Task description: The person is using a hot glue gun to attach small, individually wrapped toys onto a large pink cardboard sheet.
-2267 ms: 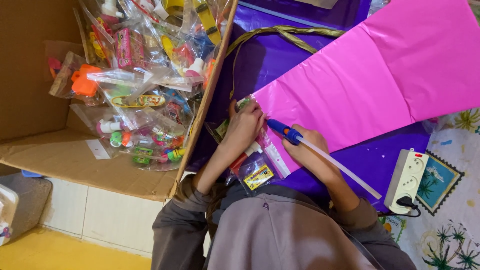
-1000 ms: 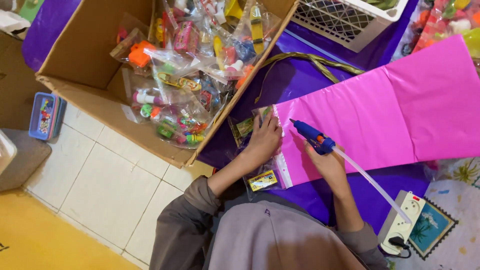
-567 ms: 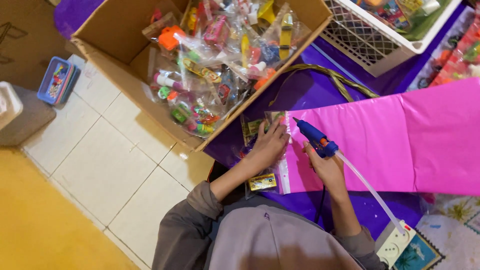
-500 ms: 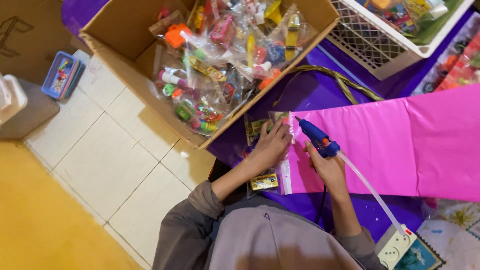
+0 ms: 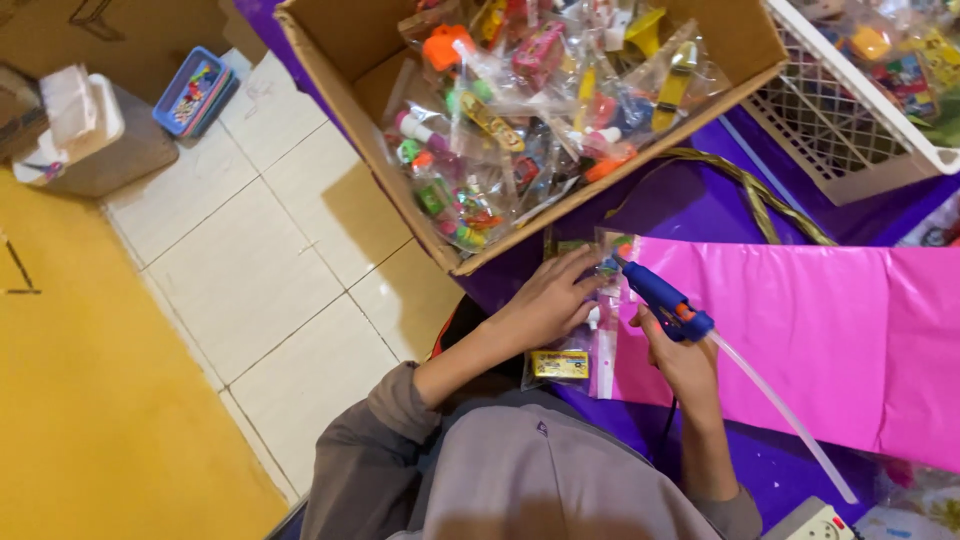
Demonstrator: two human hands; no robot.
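My right hand (image 5: 678,358) grips a blue glue gun (image 5: 663,297) with a clear glue stick (image 5: 780,416) trailing from its back. Its nozzle points at the left edge of a large pink sheet (image 5: 800,345) lying on purple cloth (image 5: 690,205). My left hand (image 5: 548,300) presses flat on a clear plastic toy packet (image 5: 585,300) at that edge, just left of the nozzle. A small yellow item (image 5: 560,364) shows inside the packet below my left hand.
An open cardboard box (image 5: 372,150) full of bagged toys (image 5: 520,110) stands just beyond my hands. A white plastic basket (image 5: 850,120) sits at the upper right. A white power strip (image 5: 815,522) lies at the bottom right. A small blue tin (image 5: 195,90) rests on the tiled floor (image 5: 270,270).
The view has swung left and down, showing more floor. Both hands stay at the pink sheet's edge, the glue gun nozzle still beside my left hand.
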